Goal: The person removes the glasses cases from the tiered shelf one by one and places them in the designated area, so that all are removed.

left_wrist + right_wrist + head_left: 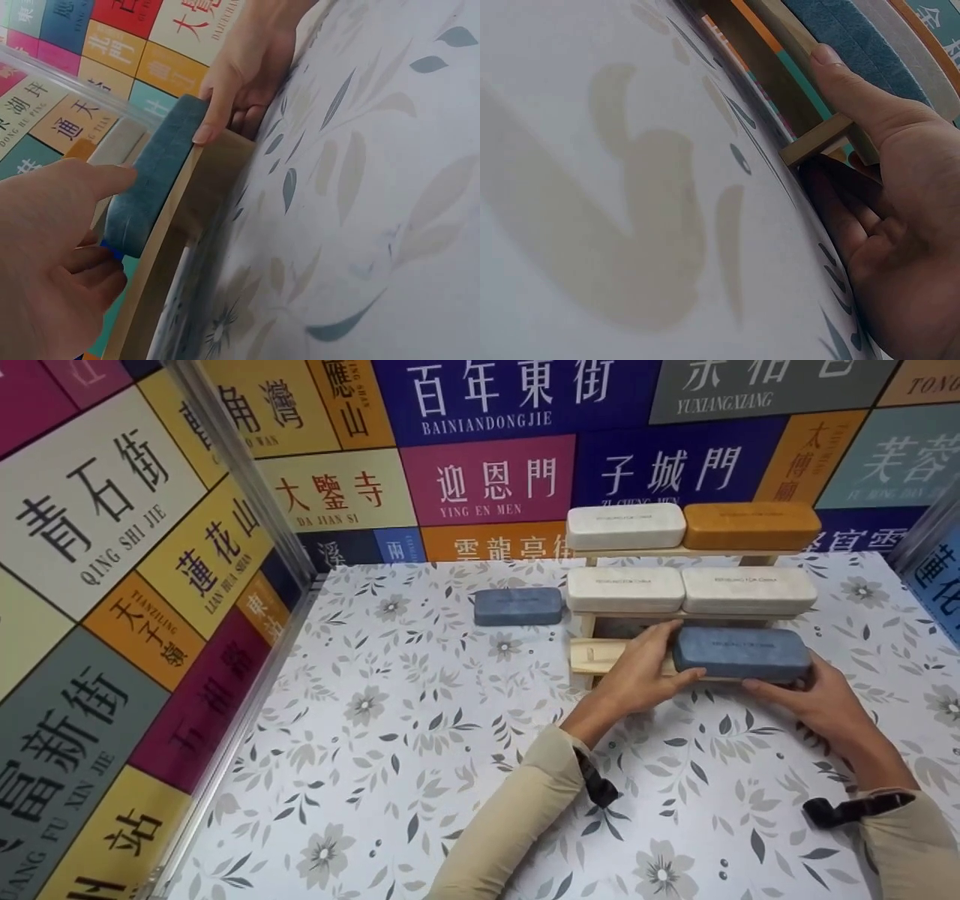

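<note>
Head: lone blue case (517,607) beside rack (601,665)

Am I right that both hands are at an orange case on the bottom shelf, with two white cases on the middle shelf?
Not quite: the head view shows the left hand and right hand at a blue case on the bottom shelf, not an orange one; the rest is right.
</note>
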The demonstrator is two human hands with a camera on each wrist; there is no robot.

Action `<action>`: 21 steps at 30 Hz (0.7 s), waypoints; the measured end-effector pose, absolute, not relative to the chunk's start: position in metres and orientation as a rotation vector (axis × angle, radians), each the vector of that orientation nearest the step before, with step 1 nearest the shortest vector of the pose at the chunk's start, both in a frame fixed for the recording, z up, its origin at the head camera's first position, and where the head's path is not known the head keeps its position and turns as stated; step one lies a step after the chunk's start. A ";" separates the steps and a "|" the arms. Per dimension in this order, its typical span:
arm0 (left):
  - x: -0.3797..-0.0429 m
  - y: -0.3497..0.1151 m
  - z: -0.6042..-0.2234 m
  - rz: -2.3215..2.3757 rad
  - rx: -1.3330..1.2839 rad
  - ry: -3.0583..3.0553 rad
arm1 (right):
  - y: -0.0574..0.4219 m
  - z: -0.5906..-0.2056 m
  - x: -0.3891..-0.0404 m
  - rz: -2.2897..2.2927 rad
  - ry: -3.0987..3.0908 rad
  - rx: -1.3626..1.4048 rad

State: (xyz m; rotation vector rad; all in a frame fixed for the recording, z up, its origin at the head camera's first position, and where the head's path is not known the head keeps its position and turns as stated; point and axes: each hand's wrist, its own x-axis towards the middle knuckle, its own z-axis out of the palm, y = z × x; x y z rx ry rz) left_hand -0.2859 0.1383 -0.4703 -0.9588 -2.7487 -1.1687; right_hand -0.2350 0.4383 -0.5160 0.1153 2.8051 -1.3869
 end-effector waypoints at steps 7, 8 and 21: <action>-0.280 0.148 -0.477 -1.093 -0.840 -2.793 | 0.439 -0.518 -0.234 -1.413 2.808 0.104; -0.279 0.149 -0.477 -1.071 -0.822 -2.796 | 0.439 -0.518 -0.234 -1.422 2.809 0.106; -0.274 0.160 -0.483 -0.975 -0.667 -2.767 | 0.441 -0.519 -0.233 -1.432 2.835 0.071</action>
